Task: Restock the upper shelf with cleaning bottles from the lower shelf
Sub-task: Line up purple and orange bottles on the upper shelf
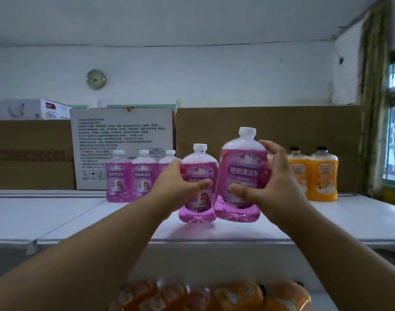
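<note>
Gripping one purple bottle each, both hands are setting their loads onto the upper shelf (214,232) near its front edge. The right hand (272,187) is wrapping its fingers (270,151) round the far side of the larger-looking purple bottle (241,173), thumb pressing the label in front, which is keeping it upright and label-forward. The left hand (181,187) is clasping the second purple bottle (198,187) the same way, thumb across its label. The two bottles are almost touching between the hands; whether their bases are fully resting on the shelf I cannot tell.

Beyond the left fingers, three more purple bottles (138,176) are standing in a row, so the held pair is probably extending that row. Beyond the right fingers, two orange bottles (313,176) are standing together, colours being kept apart. Below the forearms, more orange bottles (214,295) are waiting on the lower shelf. Cardboard boxes (122,149) are lining the back.
</note>
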The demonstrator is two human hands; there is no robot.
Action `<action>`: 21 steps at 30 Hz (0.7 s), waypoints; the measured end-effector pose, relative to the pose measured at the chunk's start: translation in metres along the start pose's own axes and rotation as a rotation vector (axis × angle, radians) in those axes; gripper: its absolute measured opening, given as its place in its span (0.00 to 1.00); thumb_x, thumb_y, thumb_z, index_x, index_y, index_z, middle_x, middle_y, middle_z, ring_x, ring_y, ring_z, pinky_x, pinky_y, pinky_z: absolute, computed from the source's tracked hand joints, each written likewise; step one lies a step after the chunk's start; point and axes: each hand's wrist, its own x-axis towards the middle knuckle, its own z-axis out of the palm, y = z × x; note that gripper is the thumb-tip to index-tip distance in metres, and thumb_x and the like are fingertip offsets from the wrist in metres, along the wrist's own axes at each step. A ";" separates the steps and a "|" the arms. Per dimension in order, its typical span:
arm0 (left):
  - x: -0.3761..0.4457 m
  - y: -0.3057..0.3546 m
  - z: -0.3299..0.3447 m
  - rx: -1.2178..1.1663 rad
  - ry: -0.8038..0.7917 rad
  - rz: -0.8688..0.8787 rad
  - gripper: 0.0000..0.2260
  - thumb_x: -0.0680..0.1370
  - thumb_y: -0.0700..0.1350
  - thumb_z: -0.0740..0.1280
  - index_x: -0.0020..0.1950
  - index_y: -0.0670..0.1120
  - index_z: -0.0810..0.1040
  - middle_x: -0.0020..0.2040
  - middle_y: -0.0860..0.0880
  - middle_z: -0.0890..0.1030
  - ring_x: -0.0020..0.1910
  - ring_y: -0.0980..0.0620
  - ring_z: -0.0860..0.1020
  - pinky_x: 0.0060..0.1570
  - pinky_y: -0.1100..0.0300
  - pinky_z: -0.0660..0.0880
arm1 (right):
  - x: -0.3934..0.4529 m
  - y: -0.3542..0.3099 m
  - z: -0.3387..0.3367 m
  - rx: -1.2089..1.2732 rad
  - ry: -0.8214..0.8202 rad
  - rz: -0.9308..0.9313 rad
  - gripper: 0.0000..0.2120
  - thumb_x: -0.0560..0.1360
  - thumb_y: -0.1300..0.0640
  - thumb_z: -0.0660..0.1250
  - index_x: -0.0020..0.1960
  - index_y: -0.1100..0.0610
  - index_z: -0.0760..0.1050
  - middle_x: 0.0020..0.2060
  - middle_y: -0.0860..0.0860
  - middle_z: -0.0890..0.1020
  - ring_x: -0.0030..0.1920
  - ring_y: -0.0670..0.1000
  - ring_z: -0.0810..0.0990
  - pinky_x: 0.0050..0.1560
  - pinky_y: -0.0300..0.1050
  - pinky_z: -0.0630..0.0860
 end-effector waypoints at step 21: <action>0.086 -0.034 -0.009 0.914 -0.004 0.670 0.42 0.66 0.65 0.76 0.75 0.57 0.63 0.63 0.48 0.74 0.61 0.47 0.68 0.59 0.53 0.65 | 0.038 0.047 0.023 -0.883 -0.070 0.049 0.51 0.67 0.44 0.78 0.71 0.27 0.43 0.69 0.49 0.64 0.60 0.48 0.71 0.56 0.48 0.78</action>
